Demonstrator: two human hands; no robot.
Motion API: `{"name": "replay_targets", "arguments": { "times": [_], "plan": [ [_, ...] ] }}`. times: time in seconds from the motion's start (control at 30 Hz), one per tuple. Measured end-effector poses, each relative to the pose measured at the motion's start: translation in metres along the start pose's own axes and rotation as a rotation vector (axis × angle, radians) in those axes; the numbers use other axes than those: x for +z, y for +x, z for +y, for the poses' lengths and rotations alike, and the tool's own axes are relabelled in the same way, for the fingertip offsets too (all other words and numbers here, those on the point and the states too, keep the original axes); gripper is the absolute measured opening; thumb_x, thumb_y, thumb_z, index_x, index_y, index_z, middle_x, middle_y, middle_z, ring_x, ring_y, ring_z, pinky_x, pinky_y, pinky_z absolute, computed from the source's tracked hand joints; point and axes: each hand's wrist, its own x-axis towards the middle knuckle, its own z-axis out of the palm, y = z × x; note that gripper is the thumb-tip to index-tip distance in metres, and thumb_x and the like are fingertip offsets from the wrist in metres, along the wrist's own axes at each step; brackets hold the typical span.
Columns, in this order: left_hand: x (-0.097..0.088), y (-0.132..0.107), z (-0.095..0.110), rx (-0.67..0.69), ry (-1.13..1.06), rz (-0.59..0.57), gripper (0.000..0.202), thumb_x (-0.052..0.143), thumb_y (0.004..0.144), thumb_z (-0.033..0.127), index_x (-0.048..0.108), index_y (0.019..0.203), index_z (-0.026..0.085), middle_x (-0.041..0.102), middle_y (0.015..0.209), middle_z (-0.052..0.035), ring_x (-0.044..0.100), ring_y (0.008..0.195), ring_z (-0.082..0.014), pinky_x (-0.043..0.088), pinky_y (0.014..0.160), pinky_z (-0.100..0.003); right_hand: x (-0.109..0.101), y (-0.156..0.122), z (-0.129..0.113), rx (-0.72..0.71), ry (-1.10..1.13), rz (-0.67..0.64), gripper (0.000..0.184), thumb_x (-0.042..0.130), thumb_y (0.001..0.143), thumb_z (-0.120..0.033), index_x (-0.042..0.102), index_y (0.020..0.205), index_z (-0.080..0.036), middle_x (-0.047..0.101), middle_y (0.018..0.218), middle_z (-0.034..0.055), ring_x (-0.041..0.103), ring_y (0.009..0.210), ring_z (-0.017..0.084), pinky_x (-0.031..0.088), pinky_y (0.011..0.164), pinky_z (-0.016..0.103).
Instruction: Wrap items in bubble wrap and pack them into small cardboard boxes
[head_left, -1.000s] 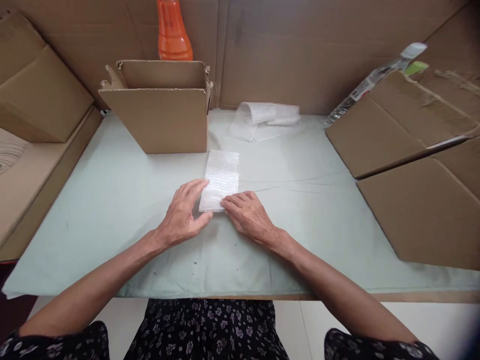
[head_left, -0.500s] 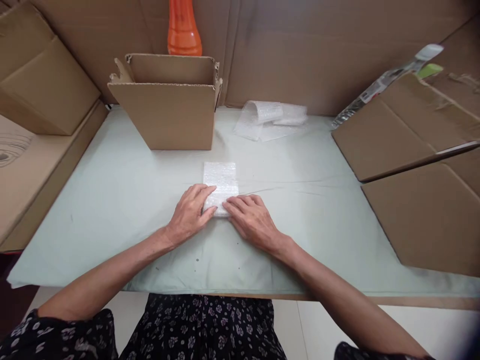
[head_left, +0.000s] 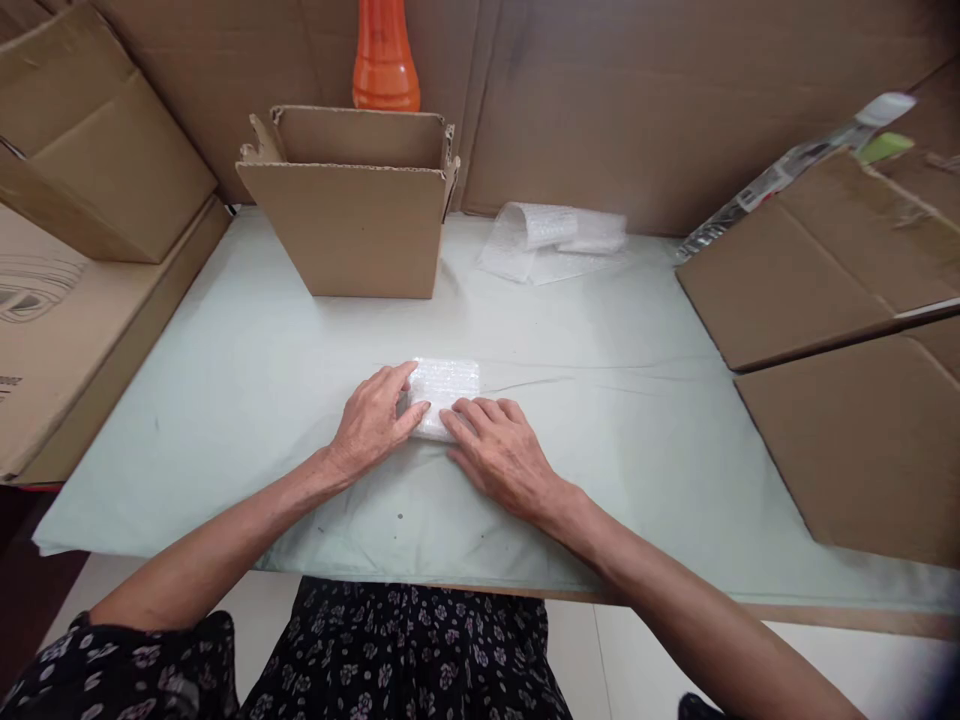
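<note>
A small white bubble-wrap bundle (head_left: pixel 448 385) lies on the pale green cloth (head_left: pixel 247 380) in the middle of the table. My left hand (head_left: pixel 373 424) rests on its left end, fingers curled over it. From the right, my right hand (head_left: pixel 499 450) presses its near edge with flat fingers. Both hands touch the bundle, which looks rolled or folded short. An open cardboard box (head_left: pixel 349 215) stands upright just beyond it.
An orange bottle (head_left: pixel 385 60) stands behind the box. Loose bubble wrap (head_left: pixel 551 240) lies at the back. Flat cardboard sheets (head_left: pixel 825 260) lean at the right, cardboard boxes (head_left: pixel 97 150) at the left. A plastic-wrapped item (head_left: pixel 795 165) sticks out at the far right.
The bubble wrap has been rolled toward me and is much shorter now. Both hands stayed on its near end. The camera view shifted slightly left.
</note>
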Motion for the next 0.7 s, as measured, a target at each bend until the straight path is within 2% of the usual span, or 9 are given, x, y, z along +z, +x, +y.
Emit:
{"name": "replay_targets", "arguments": {
  "times": [0.07, 0.17, 0.27, 0.33, 0.4, 0.47, 0.57, 0.63, 0.7],
  "plan": [
    [-0.001, -0.004, 0.003, -0.130, -0.182, 0.009, 0.055, 0.061, 0.087, 0.038, 0.050, 0.137, 0.018, 0.063, 0.113, -0.0102, 0.062, 0.089, -0.0194, 0.053, 0.081, -0.037, 0.005, 0.010, 0.009, 0.118, 0.123, 0.023, 0.028, 0.053, 0.096, -0.020, 0.065, 0.121, -0.018, 0.072, 0.115, 0.0133, 0.063, 0.100, 0.028, 0.047, 0.086, 0.043],
    [-0.002, -0.020, 0.009, -0.311, -0.540, -0.010, 0.072, 0.063, 0.087, 0.041, 0.033, 0.148, 0.016, 0.058, 0.128, -0.0159, 0.065, 0.105, -0.0212, 0.054, 0.090, -0.038, 0.005, 0.016, 0.016, 0.302, 0.466, 0.083, 0.028, 0.056, 0.096, -0.029, 0.066, 0.121, -0.021, 0.074, 0.114, 0.0092, 0.067, 0.101, 0.026, 0.050, 0.089, 0.040],
    [0.001, -0.031, 0.014, -0.377, -0.773, -0.051, 0.083, 0.067, 0.083, 0.037, 0.025, 0.152, 0.016, 0.059, 0.131, -0.0153, 0.062, 0.118, -0.0240, 0.052, 0.101, -0.039, 0.000, 0.010, 0.007, 0.319, 0.803, 0.025, 0.026, 0.057, 0.095, -0.035, 0.067, 0.115, -0.022, 0.075, 0.104, 0.0053, 0.069, 0.091, 0.021, 0.052, 0.081, 0.034],
    [0.006, -0.033, 0.018, -0.386, -0.843, -0.069, 0.086, 0.067, 0.083, 0.036, 0.023, 0.154, 0.017, 0.064, 0.123, -0.0122, 0.064, 0.113, -0.0235, 0.052, 0.100, -0.040, -0.002, 0.004, 0.001, 0.325, 0.865, 0.057, 0.026, 0.059, 0.093, -0.038, 0.068, 0.111, -0.021, 0.074, 0.105, 0.0063, 0.068, 0.095, 0.022, 0.053, 0.085, 0.036],
    [0.011, -0.033, 0.022, -0.367, -0.896, -0.084, 0.088, 0.067, 0.083, 0.036, 0.020, 0.156, 0.018, 0.067, 0.114, -0.0089, 0.066, 0.104, -0.0220, 0.054, 0.097, -0.039, -0.004, -0.003, -0.002, 0.358, 0.860, 0.128, 0.036, 0.065, 0.089, -0.042, 0.066, 0.118, -0.021, 0.069, 0.122, 0.0101, 0.064, 0.110, 0.026, 0.051, 0.095, 0.041],
    [0.015, -0.034, 0.026, -0.314, -0.939, -0.082, 0.090, 0.068, 0.084, 0.036, 0.019, 0.158, 0.021, 0.068, 0.109, -0.0071, 0.066, 0.098, -0.0207, 0.055, 0.093, -0.038, -0.005, -0.009, -0.001, 0.376, 0.962, 0.085, 0.053, 0.069, 0.084, -0.047, 0.061, 0.130, -0.022, 0.064, 0.131, 0.0125, 0.062, 0.115, 0.028, 0.052, 0.095, 0.042],
    [0.013, -0.029, 0.030, -0.231, -0.884, -0.093, 0.087, 0.067, 0.087, 0.039, 0.020, 0.158, 0.021, 0.068, 0.106, -0.0076, 0.067, 0.095, -0.0206, 0.056, 0.088, -0.037, -0.008, -0.014, 0.001, 0.422, 1.230, -0.044, 0.050, 0.065, 0.087, -0.052, 0.064, 0.124, -0.019, 0.070, 0.109, 0.0093, 0.067, 0.094, 0.023, 0.055, 0.078, 0.034],
    [-0.001, -0.016, 0.033, -0.122, -0.717, -0.044, 0.083, 0.065, 0.089, 0.041, 0.022, 0.157, 0.022, 0.067, 0.112, -0.0097, 0.066, 0.100, -0.0219, 0.055, 0.091, -0.038, -0.010, -0.015, 0.003, 0.502, 1.284, 0.036, 0.041, 0.064, 0.089, -0.054, 0.068, 0.109, -0.019, 0.070, 0.094, 0.0060, 0.065, 0.082, 0.020, 0.053, 0.072, 0.031],
    [-0.028, 0.008, 0.036, 0.068, -0.452, 0.145, 0.078, 0.065, 0.090, 0.042, 0.026, 0.155, 0.023, 0.063, 0.126, -0.0123, 0.061, 0.115, -0.0243, 0.050, 0.101, -0.042, -0.014, -0.016, 0.009, 0.576, 1.247, 0.137, 0.037, 0.065, 0.088, -0.054, 0.069, 0.103, -0.020, 0.069, 0.088, 0.0047, 0.064, 0.078, 0.019, 0.052, 0.070, 0.030]
  ]
}}
